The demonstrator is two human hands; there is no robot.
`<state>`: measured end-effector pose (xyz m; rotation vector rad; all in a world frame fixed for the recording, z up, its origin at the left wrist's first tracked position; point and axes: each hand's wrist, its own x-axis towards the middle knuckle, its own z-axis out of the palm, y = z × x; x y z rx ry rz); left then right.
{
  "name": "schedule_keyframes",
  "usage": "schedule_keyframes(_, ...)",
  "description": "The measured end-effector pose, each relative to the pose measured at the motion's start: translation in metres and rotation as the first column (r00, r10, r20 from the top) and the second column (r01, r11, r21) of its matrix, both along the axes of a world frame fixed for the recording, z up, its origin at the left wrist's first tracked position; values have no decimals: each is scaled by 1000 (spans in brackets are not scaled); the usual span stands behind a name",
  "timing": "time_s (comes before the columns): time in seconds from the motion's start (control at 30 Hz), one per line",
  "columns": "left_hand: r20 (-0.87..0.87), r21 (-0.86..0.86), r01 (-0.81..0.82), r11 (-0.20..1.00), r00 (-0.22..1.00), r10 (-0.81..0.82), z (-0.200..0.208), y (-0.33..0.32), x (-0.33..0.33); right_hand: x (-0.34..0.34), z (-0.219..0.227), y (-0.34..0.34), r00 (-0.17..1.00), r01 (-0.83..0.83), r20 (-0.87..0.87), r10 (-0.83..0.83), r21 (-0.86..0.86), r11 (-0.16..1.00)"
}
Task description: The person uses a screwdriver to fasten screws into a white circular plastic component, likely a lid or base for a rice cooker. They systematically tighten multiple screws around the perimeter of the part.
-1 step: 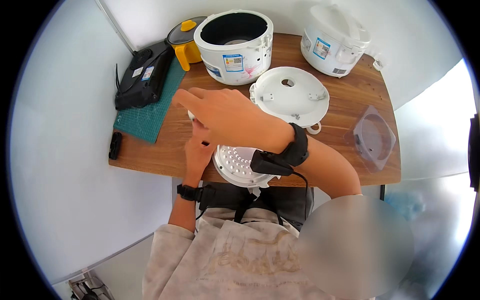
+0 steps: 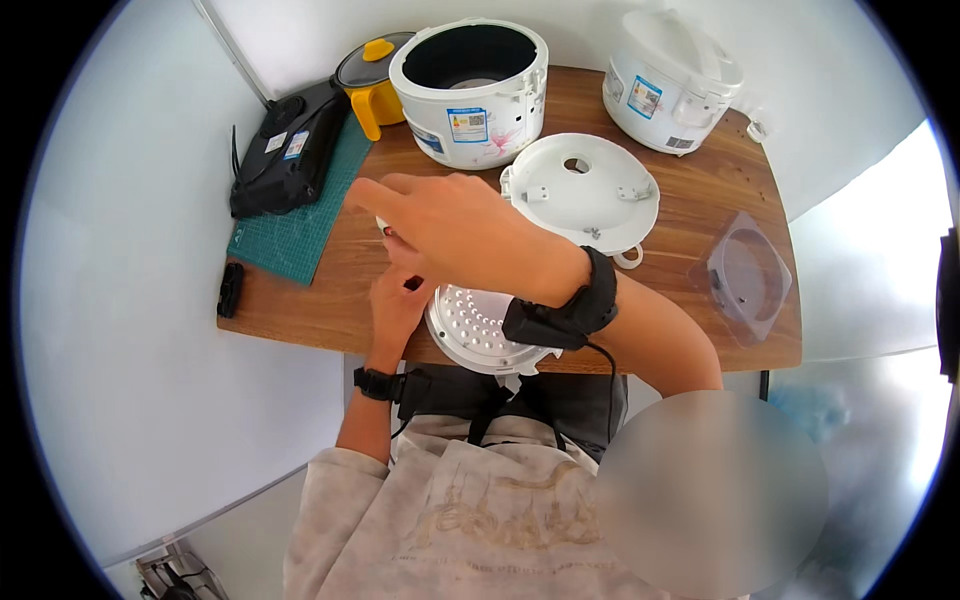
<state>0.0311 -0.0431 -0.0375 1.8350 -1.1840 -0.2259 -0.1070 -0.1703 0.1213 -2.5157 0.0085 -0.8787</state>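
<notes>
My right hand (image 2: 460,225) reaches across and over my left hand (image 2: 398,300), its fingers bent downward at the left. A small white piece (image 2: 382,226) peeks out beneath the right fingers, next to the left fingertips; its kind is hidden. Both hands look closed around that spot, with the left fingers mostly covered. Just right of the left hand lies a round white perforated plate (image 2: 480,345) at the table's near edge, partly under my right wrist. Beyond it rests a white rice cooker lid shell (image 2: 590,200), inner side up, with a few small metal bits inside.
At the back stand an open white rice cooker body (image 2: 500,130), a yellow-handled pot (image 2: 372,100) and a closed rice cooker (image 2: 665,95). A black case (image 2: 285,155) lies on a green cutting mat (image 2: 300,240). Rightward are a clear plastic tray (image 2: 750,280) and, far left, a small black object (image 2: 231,290).
</notes>
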Motion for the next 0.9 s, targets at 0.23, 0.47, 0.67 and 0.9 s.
schedule_keyframes(0.23, -53, 9, 59, 998, 997, -58, 5, 0, -2, -2, 2, 0, 964, 230, -73, -256, -258, 938)
schedule_keyframes(0.47, 154, -120, 25, 992, 988, -7, 7, 7, -5, -8, 1, 7, 997, 82, -9, -83, -37, 996)
schedule_keyframes(0.67, -6, -73, 65, 995, 998, -65, 0, 5, -1, -1, -1, -6, 977, 174, -76, -198, -250, 953)
schedule_keyframes(0.9, -6, 20, 34, 999, 999, -34, -3, 8, 0, 16, 2, 12, 975, 167, -97, -199, -264, 950)
